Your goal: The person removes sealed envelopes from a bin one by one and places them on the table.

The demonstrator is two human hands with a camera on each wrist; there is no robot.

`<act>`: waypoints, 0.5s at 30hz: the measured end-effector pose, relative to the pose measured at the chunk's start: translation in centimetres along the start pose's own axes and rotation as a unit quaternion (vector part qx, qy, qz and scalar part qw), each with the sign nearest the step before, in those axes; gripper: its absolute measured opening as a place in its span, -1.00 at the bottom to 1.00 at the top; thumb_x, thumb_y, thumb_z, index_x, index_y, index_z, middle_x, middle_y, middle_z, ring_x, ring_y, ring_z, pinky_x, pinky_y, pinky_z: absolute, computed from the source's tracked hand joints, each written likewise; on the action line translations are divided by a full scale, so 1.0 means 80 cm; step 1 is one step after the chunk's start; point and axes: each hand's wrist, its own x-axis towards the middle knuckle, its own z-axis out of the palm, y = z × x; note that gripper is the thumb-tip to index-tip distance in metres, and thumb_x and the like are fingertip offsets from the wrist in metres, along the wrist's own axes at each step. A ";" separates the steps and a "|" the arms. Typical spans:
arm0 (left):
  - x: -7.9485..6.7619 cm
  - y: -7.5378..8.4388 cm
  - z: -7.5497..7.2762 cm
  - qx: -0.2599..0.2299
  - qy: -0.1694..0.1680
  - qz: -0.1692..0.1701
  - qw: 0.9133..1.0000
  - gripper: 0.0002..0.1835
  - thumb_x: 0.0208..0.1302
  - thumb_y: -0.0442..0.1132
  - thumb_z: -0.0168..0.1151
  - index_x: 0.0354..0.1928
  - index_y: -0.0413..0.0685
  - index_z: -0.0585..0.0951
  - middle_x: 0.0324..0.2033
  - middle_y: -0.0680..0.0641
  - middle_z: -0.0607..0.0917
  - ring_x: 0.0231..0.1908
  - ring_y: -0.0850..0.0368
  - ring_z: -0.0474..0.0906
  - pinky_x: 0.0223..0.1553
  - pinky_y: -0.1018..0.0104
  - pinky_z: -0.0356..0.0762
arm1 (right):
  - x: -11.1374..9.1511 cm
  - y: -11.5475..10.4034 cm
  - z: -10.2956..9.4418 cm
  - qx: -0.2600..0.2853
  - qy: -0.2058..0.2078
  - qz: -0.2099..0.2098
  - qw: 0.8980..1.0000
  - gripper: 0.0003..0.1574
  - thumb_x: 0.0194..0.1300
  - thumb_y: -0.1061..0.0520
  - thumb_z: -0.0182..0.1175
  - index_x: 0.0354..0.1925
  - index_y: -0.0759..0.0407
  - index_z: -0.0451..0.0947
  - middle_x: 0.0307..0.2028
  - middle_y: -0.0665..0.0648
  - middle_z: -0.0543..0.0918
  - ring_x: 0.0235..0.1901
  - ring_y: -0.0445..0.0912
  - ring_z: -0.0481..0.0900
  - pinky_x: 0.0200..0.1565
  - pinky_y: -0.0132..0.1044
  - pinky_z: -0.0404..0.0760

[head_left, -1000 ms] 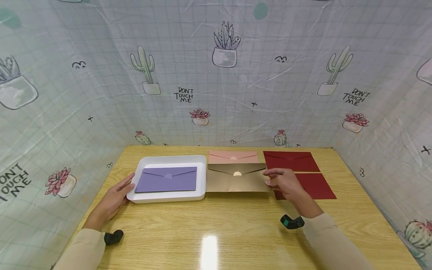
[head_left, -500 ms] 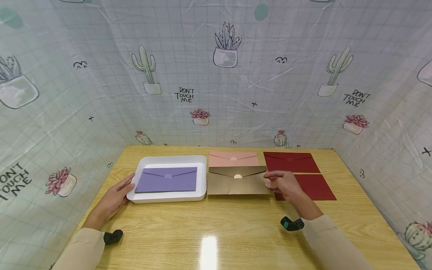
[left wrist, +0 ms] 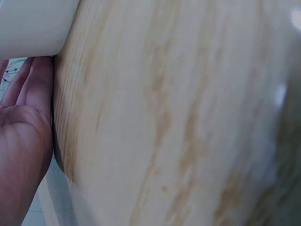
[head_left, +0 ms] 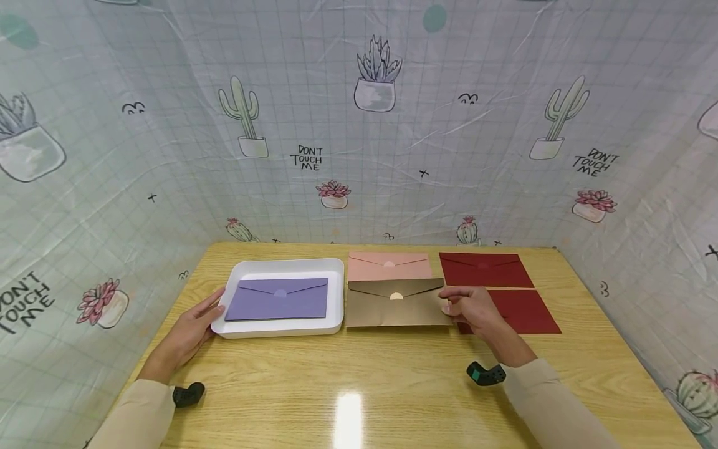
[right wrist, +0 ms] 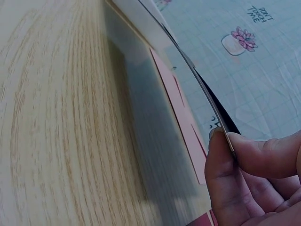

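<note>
In the head view a gold-brown envelope [head_left: 398, 310] hangs over the table, its right edge pinched between thumb and fingers of my right hand [head_left: 475, 313]. The right wrist view shows the envelope edge-on, raised off the wood, with its shadow below. My left hand [head_left: 189, 328] touches the left side of a white tray [head_left: 280, 328], its fingers fairly straight. Part of that hand [left wrist: 26, 122] shows in the left wrist view, its fingertips hidden by the tray. Inside the tray lies a purple envelope [head_left: 276, 300].
A pink envelope [head_left: 388, 268] lies behind the gold-brown one, which covers its near part. Two dark red envelopes lie at right, one farther back [head_left: 487, 271], the other partly behind my right hand [head_left: 524, 312]. A patterned curtain [head_left: 364, 187] encloses the wooden table [head_left: 291, 386].
My right hand and the gold-brown envelope have come slightly towards me, showing more of the pink envelope. The left hand and tray hold their place.
</note>
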 end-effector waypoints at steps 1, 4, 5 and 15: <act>0.000 0.000 0.001 -0.001 0.000 0.000 1.000 -0.26 0.67 0.01 -0.04 0.69 0.23 -0.11 0.68 -0.26 -0.18 0.63 -0.32 -0.09 0.20 0.53 0.55 | 0.001 0.001 0.000 0.000 -0.001 -0.002 1.000 -0.63 0.36 0.38 0.30 0.11 0.43 0.66 -0.22 0.05 0.72 -0.34 -0.13 0.64 -0.33 -0.32 0.72; 0.000 0.000 0.001 -0.002 0.001 0.000 1.000 -0.26 0.67 0.00 -0.04 0.69 0.23 -0.11 0.67 -0.25 -0.18 0.63 -0.32 -0.09 0.14 0.58 0.56 | 0.001 0.002 0.001 -0.001 0.000 -0.002 1.000 -0.63 0.34 0.39 0.30 0.11 0.43 0.66 -0.20 0.05 0.71 -0.35 -0.12 0.62 -0.34 -0.33 0.72; 0.000 0.000 0.002 -0.002 0.001 0.001 1.000 -0.26 0.67 0.00 -0.04 0.69 0.23 -0.11 0.67 -0.25 -0.18 0.63 -0.32 -0.10 0.14 0.59 0.56 | 0.002 0.002 0.001 -0.002 0.000 -0.002 1.000 -0.63 0.34 0.39 0.31 0.11 0.43 0.66 -0.19 0.05 0.68 -0.36 -0.12 0.61 -0.34 -0.33 0.72; -0.002 0.002 0.002 -0.006 -0.002 0.007 1.000 -0.24 0.66 0.03 -0.02 0.70 0.20 -0.11 0.67 -0.27 -0.18 0.63 -0.32 -0.10 0.08 0.65 0.55 | 0.003 0.003 0.004 -0.013 0.005 -0.001 1.000 -0.65 0.32 0.37 0.33 0.07 0.41 0.70 -0.18 0.11 0.53 -0.39 -0.15 0.59 -0.34 -0.33 0.71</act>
